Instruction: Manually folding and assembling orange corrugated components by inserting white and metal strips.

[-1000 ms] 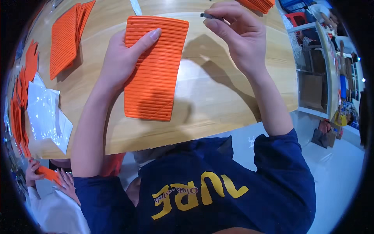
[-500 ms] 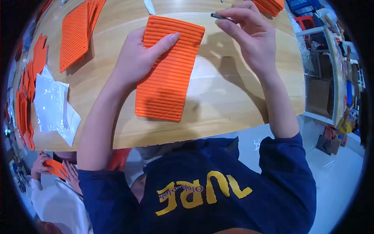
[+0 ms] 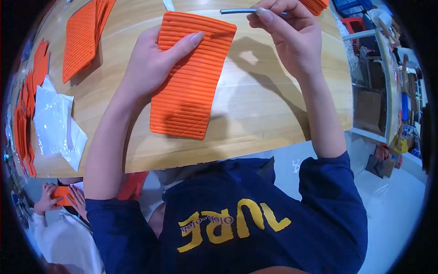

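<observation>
Head view: clasping orange ribbed panel (image 3: pixel 194 84), upper centre, in left grip (image 3: pixel 155 59), presumably for steadiness. Pinching slim dark rod (image 3: pixel 237 11), top centre, in right grip (image 3: pixel 294 39), probably for control.

Unlike 0.5 seconds ago, the strip (image 3: pixel 238 11) in the right hand (image 3: pixel 299 39) shows longer, its tip beyond the top edge of the panel (image 3: pixel 187 86), not right of it.

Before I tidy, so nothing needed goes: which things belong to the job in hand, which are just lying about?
In the job:
orange ribbed rectangular panel, in the left hand
slim dark rod, in the right hand
probably the matching orange ribbed panels, upper left

Apparently lying about:
glossy white sheet, left
narrow pale strip, top
</observation>
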Tool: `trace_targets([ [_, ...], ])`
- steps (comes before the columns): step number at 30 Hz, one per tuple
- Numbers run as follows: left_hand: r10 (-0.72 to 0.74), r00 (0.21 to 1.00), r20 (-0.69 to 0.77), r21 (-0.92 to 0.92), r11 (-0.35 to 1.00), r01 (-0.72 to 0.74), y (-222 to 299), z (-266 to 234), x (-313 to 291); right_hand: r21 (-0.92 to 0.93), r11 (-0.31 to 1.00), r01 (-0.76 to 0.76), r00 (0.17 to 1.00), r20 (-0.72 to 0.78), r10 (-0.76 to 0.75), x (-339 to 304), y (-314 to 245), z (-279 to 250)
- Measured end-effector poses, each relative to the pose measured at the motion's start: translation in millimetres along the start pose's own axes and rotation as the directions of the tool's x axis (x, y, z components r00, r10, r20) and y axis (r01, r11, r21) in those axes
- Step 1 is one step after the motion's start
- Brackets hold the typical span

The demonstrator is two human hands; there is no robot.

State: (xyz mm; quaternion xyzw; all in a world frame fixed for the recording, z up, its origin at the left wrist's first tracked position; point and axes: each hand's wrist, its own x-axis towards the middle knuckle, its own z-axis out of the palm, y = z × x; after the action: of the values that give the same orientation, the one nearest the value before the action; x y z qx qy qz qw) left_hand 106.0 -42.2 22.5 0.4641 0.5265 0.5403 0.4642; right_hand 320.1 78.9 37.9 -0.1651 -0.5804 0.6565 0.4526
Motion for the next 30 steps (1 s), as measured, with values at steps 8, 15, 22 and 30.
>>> trace_targets([
  [8, 0.242, 0.965, 0.096, 0.161, 0.953, -0.255, 6, -4, -1, -0.117, 0.988, -0.098, 0.993, -0.072, 0.09, -4, 7, 6],
  [15, 0.208, 0.974, 0.094, 0.206, 0.953, -0.224, 13, -3, -2, -0.23, 0.972, -0.049, 0.998, -0.04, 0.04, -5, 8, 7],
  [22, 0.217, 0.971, 0.101, 0.169, 0.958, -0.232, 9, -5, -1, -0.287, 0.957, -0.049, 0.997, 0.049, 0.066, -5, -5, 12],
  [30, 0.156, 0.972, 0.178, 0.208, 0.959, -0.192, 11, -7, -2, -0.401, 0.896, -0.19, 0.949, 0.159, 0.273, -5, -13, 7],
])
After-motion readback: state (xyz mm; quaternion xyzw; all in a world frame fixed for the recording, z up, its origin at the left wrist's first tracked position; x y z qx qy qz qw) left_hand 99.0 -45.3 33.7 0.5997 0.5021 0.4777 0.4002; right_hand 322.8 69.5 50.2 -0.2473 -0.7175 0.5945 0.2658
